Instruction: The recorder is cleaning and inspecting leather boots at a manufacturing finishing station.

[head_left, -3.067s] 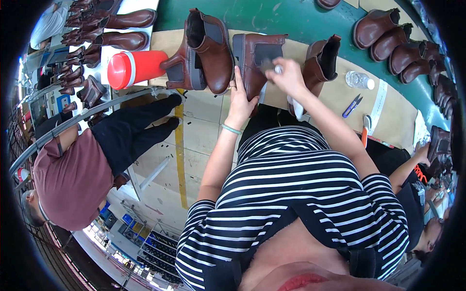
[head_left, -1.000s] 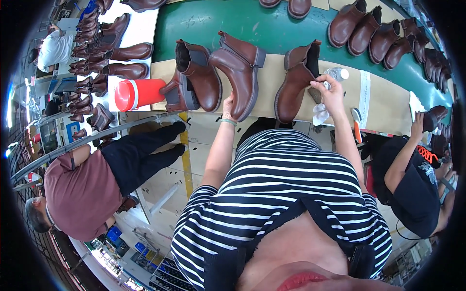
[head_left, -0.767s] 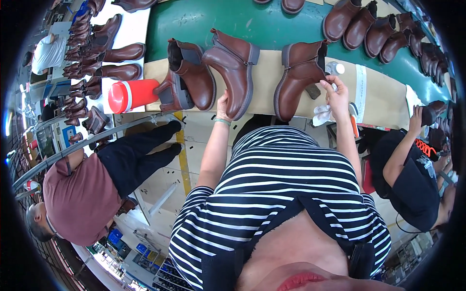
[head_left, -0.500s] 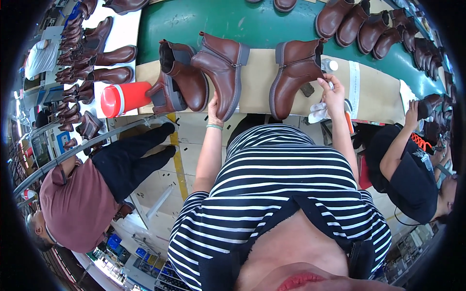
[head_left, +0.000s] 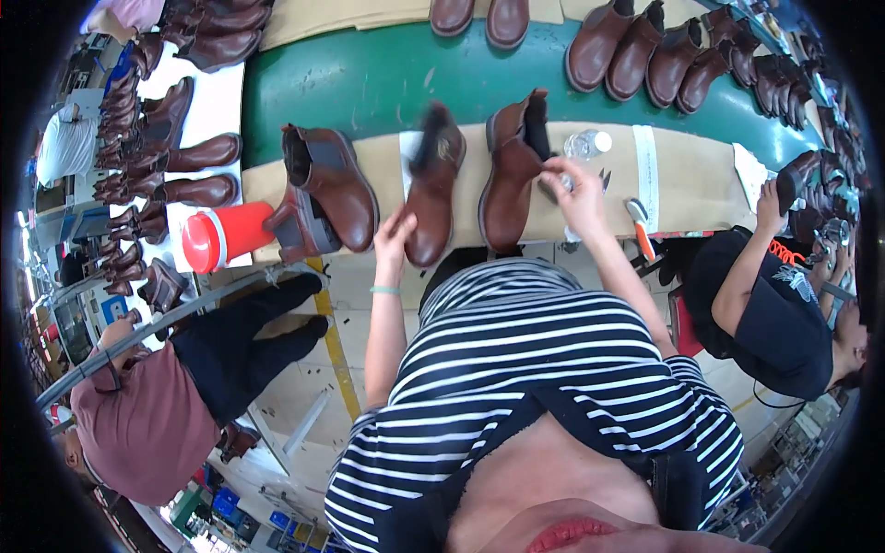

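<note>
My left hand (head_left: 395, 241) grips the toe end of a brown leather ankle boot (head_left: 431, 217), whose dark upper end is smeared by motion. Close to it stands a second brown boot (head_left: 507, 198) with a dark opening. My right hand (head_left: 576, 195) is beside that boot, fingertips pinched close to its upper edge. A small pale thing shows among those fingers, too unclear to name. Left of my left hand, another brown boot (head_left: 346, 198) stands against a boot lying on its side (head_left: 300, 226).
A red jug (head_left: 226, 235) is at the bench's left end. A clear bottle with a white cap (head_left: 587, 144) and an orange-handled tool (head_left: 640, 226) are on the right. Several boots line the green surface (head_left: 369, 78). People work at both sides.
The boot in my left hand has turned from its zipped side to show its top and opening. My right hand has moved left with its boot. The whole view has shifted somewhat.
</note>
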{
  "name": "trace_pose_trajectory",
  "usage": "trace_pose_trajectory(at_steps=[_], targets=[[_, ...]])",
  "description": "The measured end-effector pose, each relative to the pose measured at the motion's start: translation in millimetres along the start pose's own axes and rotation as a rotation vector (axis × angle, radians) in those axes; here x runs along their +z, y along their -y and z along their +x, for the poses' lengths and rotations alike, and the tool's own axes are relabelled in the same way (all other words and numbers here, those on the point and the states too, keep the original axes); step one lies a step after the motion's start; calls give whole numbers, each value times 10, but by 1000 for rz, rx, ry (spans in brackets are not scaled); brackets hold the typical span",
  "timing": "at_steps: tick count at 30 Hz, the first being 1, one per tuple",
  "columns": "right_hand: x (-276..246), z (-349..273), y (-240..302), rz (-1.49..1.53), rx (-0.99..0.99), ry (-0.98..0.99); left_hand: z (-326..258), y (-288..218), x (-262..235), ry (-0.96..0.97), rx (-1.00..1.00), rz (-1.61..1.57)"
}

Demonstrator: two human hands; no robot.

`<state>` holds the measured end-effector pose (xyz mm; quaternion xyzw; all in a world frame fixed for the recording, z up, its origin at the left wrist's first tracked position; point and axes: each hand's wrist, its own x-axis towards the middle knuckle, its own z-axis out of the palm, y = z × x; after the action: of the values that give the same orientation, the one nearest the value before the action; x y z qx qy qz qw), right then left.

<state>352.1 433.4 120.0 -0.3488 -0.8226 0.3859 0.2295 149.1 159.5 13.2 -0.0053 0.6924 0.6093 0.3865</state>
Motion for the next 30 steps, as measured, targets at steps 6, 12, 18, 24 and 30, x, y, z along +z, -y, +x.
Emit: trace_pose_trajectory(at_steps=[6,12,18,24,30], targets=[[62,-1,490,-329,-128,209,54,-189,-18,62,272,349],[108,169,485,-207,-149,264,199,-580,194,95,312,243],[59,295,516,-61,-222,-3,150,-1197,612,144,462,131],[-80,620,315,781,364,-36,203,-1738,1199,251,740,107],[-254,955,383,1014,576,187,596,-1930,1634,344,752,549]])
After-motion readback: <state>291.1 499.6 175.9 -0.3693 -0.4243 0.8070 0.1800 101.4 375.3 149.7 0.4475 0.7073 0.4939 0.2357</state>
